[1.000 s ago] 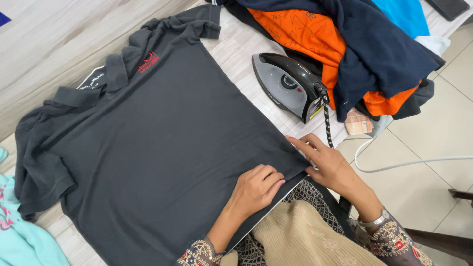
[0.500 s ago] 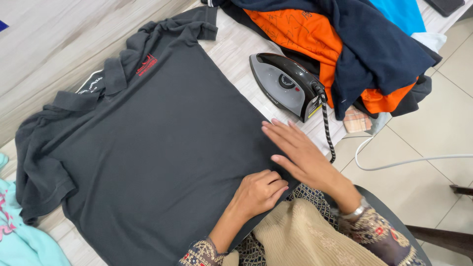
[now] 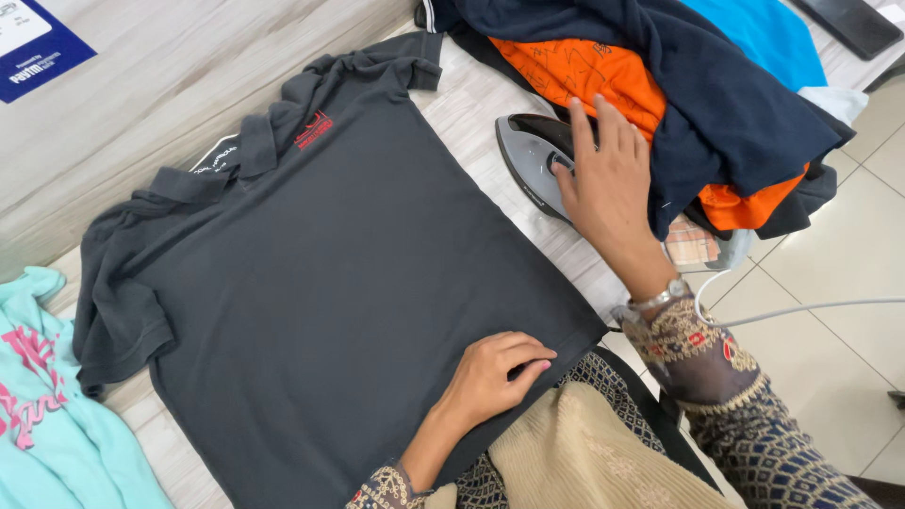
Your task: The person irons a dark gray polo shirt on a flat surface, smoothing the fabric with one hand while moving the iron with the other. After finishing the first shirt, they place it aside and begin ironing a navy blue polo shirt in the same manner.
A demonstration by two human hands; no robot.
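**Hand placed on iron beside a spread polo shirt**

Ironing set-up, seen from the head camera. A dark grey polo shirt (image 3: pixel 320 283) was laid flat, front up, across the pale wood-grain table (image 3: pixel 471 104), its collar toward the far left and its hem at the near edge. The left hand (image 3: pixel 495 372) was rested on the hem near the lower right corner, fingers loosely curled and pressed on the cloth, nothing gripped. The right hand (image 3: pixel 608 179) was laid open over the black-and-grey iron (image 3: pixel 533 155), fingers spread across its handle and not yet closed around it; whether the palm touched the handle could not be told. The iron stood on the bare table just beside the shirt's right edge, apart from the cloth. Its white cord (image 3: pixel 801 309) was trailed over the tiled floor (image 3: pixel 848 245). Behind the iron, a heap of clothes (image 3: pixel 698 85) in navy, orange and blue was piled. A pale turquoise garment (image 3: pixel 42 415) was seen at the near left, touching the sleeve region.

The step in hand was judged to be the taking up of the iron, with the shirt already smoothed. The next move was judged to call for a closed grip on the handle and a lift clear of the table before the sole was brought onto the cloth, the hem being held taut meanwhile.
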